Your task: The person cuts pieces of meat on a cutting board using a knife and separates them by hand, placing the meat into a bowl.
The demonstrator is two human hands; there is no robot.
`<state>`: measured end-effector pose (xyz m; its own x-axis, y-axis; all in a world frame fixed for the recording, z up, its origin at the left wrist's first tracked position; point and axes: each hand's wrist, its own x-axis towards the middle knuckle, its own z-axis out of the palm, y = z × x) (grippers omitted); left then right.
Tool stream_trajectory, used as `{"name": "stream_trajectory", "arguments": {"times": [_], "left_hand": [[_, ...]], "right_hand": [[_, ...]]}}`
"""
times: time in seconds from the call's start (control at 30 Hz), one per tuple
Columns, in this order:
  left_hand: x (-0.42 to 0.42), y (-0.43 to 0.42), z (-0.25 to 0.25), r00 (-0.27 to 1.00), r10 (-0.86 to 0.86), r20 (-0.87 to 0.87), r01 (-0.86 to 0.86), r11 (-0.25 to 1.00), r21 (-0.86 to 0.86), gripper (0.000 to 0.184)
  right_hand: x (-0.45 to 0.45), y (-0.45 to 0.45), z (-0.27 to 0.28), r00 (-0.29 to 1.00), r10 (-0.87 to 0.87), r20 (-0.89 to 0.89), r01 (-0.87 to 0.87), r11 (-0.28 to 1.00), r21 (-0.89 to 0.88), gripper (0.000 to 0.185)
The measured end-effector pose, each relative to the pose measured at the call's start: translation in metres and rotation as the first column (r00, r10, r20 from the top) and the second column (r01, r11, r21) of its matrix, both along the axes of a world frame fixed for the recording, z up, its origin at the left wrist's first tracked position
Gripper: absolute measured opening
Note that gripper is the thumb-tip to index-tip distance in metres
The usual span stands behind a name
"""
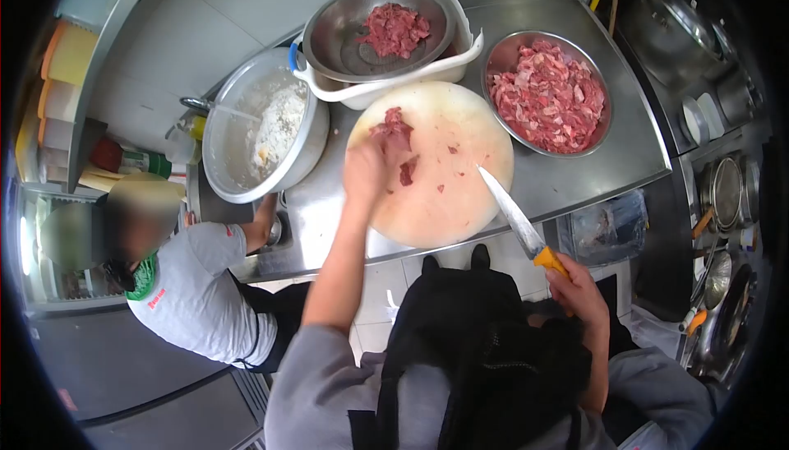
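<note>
Here on the brushed stainless-steel worktop, the right hand is wrapped firmly round the yellow handle of a long steel-bladed knife, the blade slanting up and to the left, its tip over the large round off-white cutting board. Across to the left hand, palm down over the left part of the board, right up against a lump of raw red meat; its fingertips are blurred and hidden, so whether they are clamped on the lump I cannot tell. A smaller dark-red strip of meat lies just beside that hand, with tiny scraps scattered towards the middle. To the right of the board, a round stainless-steel bowl is heaped with cut pink-red meat pieces. Behind the board, a wide shallow steel bowl sits in a white plastic tub, a smaller mound of red meat inside it. Over on the left, a deep whitish basin holds white powder, and another person in a light grey T-shirt stands near it, one arm reaching towards the worktop.
</note>
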<state>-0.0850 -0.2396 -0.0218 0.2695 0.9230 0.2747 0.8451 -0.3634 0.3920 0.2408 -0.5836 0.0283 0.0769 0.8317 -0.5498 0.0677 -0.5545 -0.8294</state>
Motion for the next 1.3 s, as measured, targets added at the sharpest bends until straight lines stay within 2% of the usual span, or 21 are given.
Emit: {"name": "stream_trajectory", "arguments": {"times": [0.03, 0.07, 0.13, 0.2, 0.23, 0.27, 0.3, 0.37, 0.43, 0.47, 0.63, 0.7, 0.83, 0.9, 0.93, 1.0, 1.1, 1.13, 1.2, 1.23, 1.3], "left_hand": [[0.001, -0.027, -0.031, 0.997, -0.020, 0.071, 0.031, 0.988, -0.151, 0.030], [0.007, -0.044, -0.056, 0.994, -0.038, 0.104, 0.031, 0.997, 0.067, 0.028], [0.012, -0.053, -0.069, 0.989, -0.052, 0.139, 0.011, 0.960, 0.281, 0.027], [0.009, -0.059, -0.077, 0.912, -0.029, 0.410, 0.071, 0.994, -0.088, 0.023], [0.009, -0.064, -0.066, 0.909, -0.014, 0.416, 0.058, 0.994, -0.092, 0.023], [0.008, -0.069, -0.054, 0.841, 0.096, 0.533, 0.107, 0.935, -0.338, 0.021], [0.007, -0.077, -0.041, 0.761, 0.236, 0.604, 0.190, 0.809, -0.556, 0.020], [-0.001, -0.088, -0.040, 0.787, 0.271, 0.555, 0.202, 0.736, -0.646, 0.021], [-0.008, -0.098, -0.049, 0.976, 0.012, 0.218, 0.082, 0.904, -0.419, 0.027], [-0.009, -0.096, -0.052, 0.991, 0.067, 0.113, -0.014, 0.908, -0.419, 0.032], [-0.026, -0.082, -0.050, 0.974, -0.017, 0.227, 0.076, 0.964, -0.256, 0.034], [-0.025, -0.081, -0.038, 0.930, 0.045, 0.365, 0.193, 0.786, -0.588, 0.037], [-0.025, -0.079, -0.047, 0.903, 0.069, 0.423, 0.231, 0.754, -0.615, 0.036], [-0.030, -0.076, -0.059, 0.950, -0.108, 0.292, 0.187, 0.948, -0.257, 0.030], [-0.032, -0.072, -0.064, 0.950, -0.107, 0.292, 0.185, 0.950, -0.251, 0.030], [-0.033, -0.066, -0.066, 0.954, -0.070, 0.293, 0.089, 0.995, -0.053, 0.020], [-0.033, -0.068, -0.055, 0.952, 0.018, 0.305, -0.034, 0.998, 0.049, 0.018], [-0.031, -0.073, -0.053, 0.953, 0.017, 0.303, -0.033, 0.998, 0.048, 0.018], [-0.023, -0.090, -0.051, 0.938, -0.237, 0.252, 0.192, 0.963, 0.190, 0.017], [-0.014, -0.100, -0.057, 0.932, -0.256, 0.257, 0.218, 0.962, 0.167, 0.019], [0.000, -0.108, -0.065, 0.958, -0.260, 0.125, 0.215, 0.933, 0.289, 0.017]], "right_hand": [[0.004, -0.001, -0.005, 1.000, -0.018, -0.013, 0.017, 1.000, -0.017, 0.040], [0.005, -0.002, -0.009, 0.999, -0.024, -0.022, 0.023, 0.999, -0.045, 0.040], [0.003, 0.007, -0.013, 1.000, 0.010, -0.017, -0.011, 0.999, -0.039, 0.041], [-0.001, 0.017, -0.012, 0.999, 0.052, -0.001, -0.052, 0.998, -0.040, 0.041], [-0.005, 0.023, -0.011, 0.998, 0.066, 0.013, -0.065, 0.998, -0.024, 0.041], [-0.008, 0.028, -0.010, 0.997, 0.074, 0.025, -0.074, 0.997, -0.008, 0.041], [-0.010, 0.030, -0.012, 0.996, 0.080, 0.026, -0.080, 0.997, -0.023, 0.041], [-0.011, 0.034, -0.019, 0.991, 0.130, 0.001, -0.130, 0.991, 0.006, 0.042], [-0.015, 0.033, -0.022, 0.988, 0.156, 0.005, -0.156, 0.988, -0.011, 0.042], [-0.020, 0.035, -0.022, 0.989, 0.148, -0.018, -0.149, 0.988, -0.033, 0.042], [-0.040, 0.039, -0.025, 0.984, 0.173, -0.041, -0.175, 0.982, -0.063, 0.043], [-0.045, 0.035, -0.033, 0.983, 0.171, -0.072, -0.173, 0.985, -0.027, 0.043], [-0.050, 0.033, -0.030, 0.983, 0.171, -0.061, -0.173, 0.985, -0.029, 0.041], [-0.049, 0.029, -0.037, 0.986, 0.125, -0.107, -0.128, 0.992, -0.018, 0.039], [-0.049, 0.028, -0.039, 0.986, 0.128, -0.106, -0.130, 0.991, -0.012, 0.039], [-0.048, 0.025, -0.042, 0.991, 0.097, -0.091, -0.099, 0.995, -0.020, 0.039], [-0.052, 0.023, -0.040, 0.994, 0.071, -0.082, -0.075, 0.996, -0.049, 0.041], [-0.054, 0.021, -0.040, 0.994, 0.070, -0.083, -0.074, 0.996, -0.049, 0.041], [-0.055, 0.022, -0.041, 0.993, 0.078, -0.089, -0.083, 0.995, -0.057, 0.044], [-0.056, 0.023, -0.042, 0.992, 0.086, -0.094, -0.091, 0.994, -0.054, 0.044], [-0.056, 0.022, -0.046, 0.993, 0.044, -0.105, -0.047, 0.999, -0.023, 0.045]]}}
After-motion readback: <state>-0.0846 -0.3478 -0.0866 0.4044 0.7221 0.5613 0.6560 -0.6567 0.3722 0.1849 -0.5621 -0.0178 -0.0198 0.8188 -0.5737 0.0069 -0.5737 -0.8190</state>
